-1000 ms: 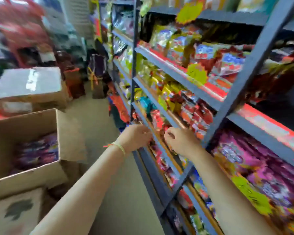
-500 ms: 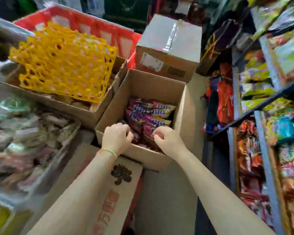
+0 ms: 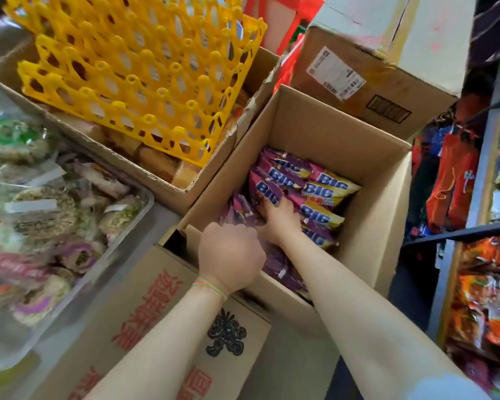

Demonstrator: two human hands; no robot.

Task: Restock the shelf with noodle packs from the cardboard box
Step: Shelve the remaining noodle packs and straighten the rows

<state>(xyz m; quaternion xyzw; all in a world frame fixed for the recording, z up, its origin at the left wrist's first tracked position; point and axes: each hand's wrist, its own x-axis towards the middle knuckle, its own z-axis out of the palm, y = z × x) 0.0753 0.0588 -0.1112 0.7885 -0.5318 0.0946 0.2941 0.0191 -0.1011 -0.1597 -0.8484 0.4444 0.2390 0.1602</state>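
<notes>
Noodle packs, purple and yellow pillow bags marked "BIG", lie stacked on edge in rows inside the open cardboard box, which stands on the floor just beside the shelf. The right hand is down in the box with its fingers on the top of one purple pack; whether they have closed round it cannot be told, since the fingertips are hidden among the wrappers. The left hand hangs over the near wall of the box, fingers loosely curled, holding nothing that shows.

Such packs are probably light, and their film wrappers look glossy and likely slippery. The noodle block inside is likely brittle, so a hard squeeze could crack it. A sensible hold is across the flat faces near the upper edge, several packs pressed together between both hands, lifted straight up out of the row.
</notes>
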